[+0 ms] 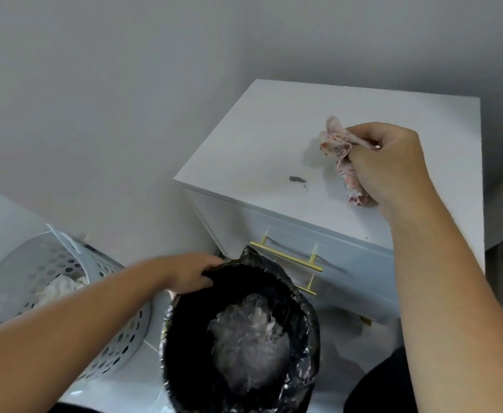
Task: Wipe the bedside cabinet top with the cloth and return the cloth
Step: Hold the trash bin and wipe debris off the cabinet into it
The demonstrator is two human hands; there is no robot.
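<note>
Wiping's only partway: the right hand (393,165) is clutching the bunched cloth (341,150) over the cabinet top (244,150), dark smudge (297,179) sitting unwiped. Left hand (190,274) is gripping the bin (184,338) rim, and returning the cloth is looking a ways off.

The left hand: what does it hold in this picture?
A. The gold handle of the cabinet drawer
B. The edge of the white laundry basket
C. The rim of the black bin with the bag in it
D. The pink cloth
C: the left hand grips the rim of the black bin, while the pink cloth is bunched in the right hand over the cabinet top.
</note>
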